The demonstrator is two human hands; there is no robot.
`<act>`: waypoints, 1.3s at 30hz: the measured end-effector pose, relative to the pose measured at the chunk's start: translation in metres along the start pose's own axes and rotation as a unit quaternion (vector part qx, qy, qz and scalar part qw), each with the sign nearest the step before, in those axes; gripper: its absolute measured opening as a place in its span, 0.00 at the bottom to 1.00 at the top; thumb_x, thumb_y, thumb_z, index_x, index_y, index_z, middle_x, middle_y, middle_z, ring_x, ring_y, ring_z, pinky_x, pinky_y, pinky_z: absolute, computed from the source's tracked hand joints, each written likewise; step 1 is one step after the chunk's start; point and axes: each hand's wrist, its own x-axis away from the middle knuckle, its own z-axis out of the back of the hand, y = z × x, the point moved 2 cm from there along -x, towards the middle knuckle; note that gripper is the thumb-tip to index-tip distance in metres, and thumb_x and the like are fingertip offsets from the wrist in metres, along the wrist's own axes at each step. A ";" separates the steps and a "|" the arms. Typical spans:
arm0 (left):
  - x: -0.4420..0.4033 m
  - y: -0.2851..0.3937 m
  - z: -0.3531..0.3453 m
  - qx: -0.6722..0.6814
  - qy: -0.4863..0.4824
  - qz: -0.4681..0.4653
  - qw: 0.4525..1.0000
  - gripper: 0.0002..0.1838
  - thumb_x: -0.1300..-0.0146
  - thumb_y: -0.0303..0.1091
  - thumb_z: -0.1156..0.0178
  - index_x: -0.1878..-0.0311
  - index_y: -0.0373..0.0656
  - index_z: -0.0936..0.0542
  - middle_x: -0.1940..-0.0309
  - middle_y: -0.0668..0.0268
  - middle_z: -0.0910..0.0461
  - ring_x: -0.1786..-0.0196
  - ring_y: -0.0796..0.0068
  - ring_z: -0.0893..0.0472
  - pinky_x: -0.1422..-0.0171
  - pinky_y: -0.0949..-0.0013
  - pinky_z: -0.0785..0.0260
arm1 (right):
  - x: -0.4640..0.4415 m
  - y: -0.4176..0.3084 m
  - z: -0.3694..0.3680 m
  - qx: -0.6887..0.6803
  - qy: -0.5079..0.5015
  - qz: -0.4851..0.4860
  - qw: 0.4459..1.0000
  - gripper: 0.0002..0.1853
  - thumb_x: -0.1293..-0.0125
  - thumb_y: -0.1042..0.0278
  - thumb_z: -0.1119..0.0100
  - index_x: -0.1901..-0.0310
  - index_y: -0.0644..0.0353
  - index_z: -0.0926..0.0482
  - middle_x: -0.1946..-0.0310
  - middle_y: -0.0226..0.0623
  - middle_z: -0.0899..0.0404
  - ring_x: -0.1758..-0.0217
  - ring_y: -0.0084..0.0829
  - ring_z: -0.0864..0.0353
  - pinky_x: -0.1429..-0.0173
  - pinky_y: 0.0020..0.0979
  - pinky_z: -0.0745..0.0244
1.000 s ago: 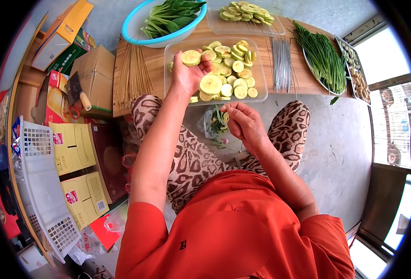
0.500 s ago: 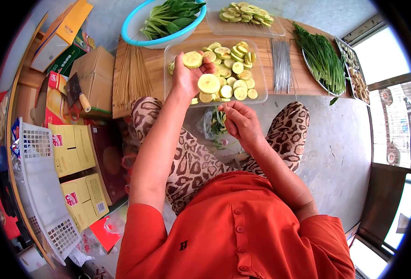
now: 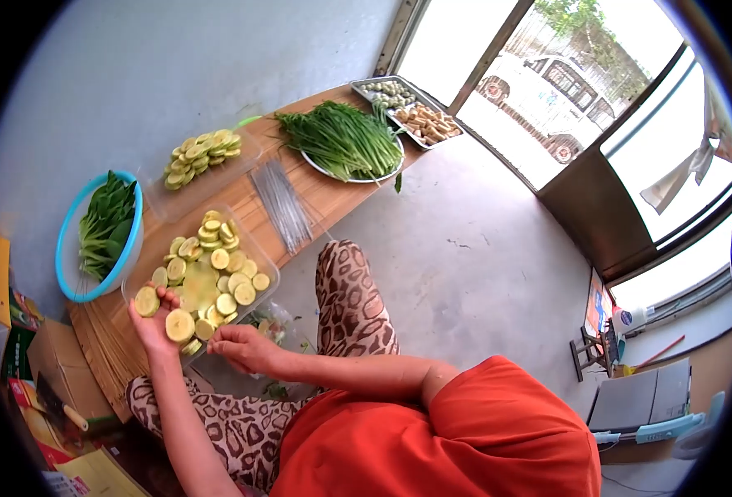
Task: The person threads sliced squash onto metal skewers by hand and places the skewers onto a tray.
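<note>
My left hand [image 3: 154, 327] is curled over the near-left corner of a clear plastic tray [image 3: 268, 291], holding a pale zucchini slice [image 3: 146, 301] between thumb and fingers. Another large zucchini slice [image 3: 180, 325] hangs between my two hands; what supports it is not plain. My right hand [image 3: 246, 348] is closed in a pinch just right of that slice, and whatever it grips is too thin to make out. Inside the tray lie many cut zucchini slices [image 3: 236, 262], some overlapping.
Thin metal skewers [image 3: 281, 203] lie right of the tray, bamboo sticks [image 3: 105, 344] to its left. Around them are a blue-rimmed basin [image 3: 61, 240] of leafy greens, a second tray of zucchini [image 3: 204, 157], a plate of chives [image 3: 345, 141] and metal trays [image 3: 428, 124]. A knife [image 3: 63, 403] rests by boxes.
The head view has swung right, so the table appears tilted and the doorway shows. Both hands keep nearly the same places by the tray's near edge, the left still holding its slice.
</note>
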 end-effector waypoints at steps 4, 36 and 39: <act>0.002 -0.001 -0.005 -0.007 0.031 -0.007 0.999 0.25 0.32 0.54 0.61 0.52 0.42 0.26 0.68 0.63 0.23 0.66 0.68 0.23 0.61 0.66 0.25 | -0.001 0.003 0.002 -0.007 -0.001 -0.002 1.000 0.07 0.30 0.67 0.51 0.61 0.60 0.26 0.86 0.22 0.35 0.89 0.16 0.40 0.85 0.20 0.48; 0.011 0.003 -0.023 0.080 0.015 0.007 0.997 0.26 0.33 0.57 0.63 0.57 0.43 0.28 0.73 0.62 0.23 0.68 0.62 0.23 0.59 0.60 0.27 | 0.000 -0.017 -0.017 0.048 0.024 -0.040 0.998 0.09 0.29 0.66 0.54 0.58 0.61 0.25 0.87 0.20 0.41 0.88 0.14 0.49 0.82 0.20 0.55; 0.014 0.003 -0.029 0.108 0.001 0.019 0.994 0.26 0.33 0.56 0.63 0.57 0.42 0.27 0.72 0.61 0.25 0.67 0.61 0.24 0.58 0.59 0.27 | -0.003 -0.019 -0.018 0.044 0.024 -0.038 0.998 0.09 0.29 0.66 0.54 0.59 0.61 0.25 0.87 0.21 0.40 0.88 0.14 0.47 0.82 0.20 0.53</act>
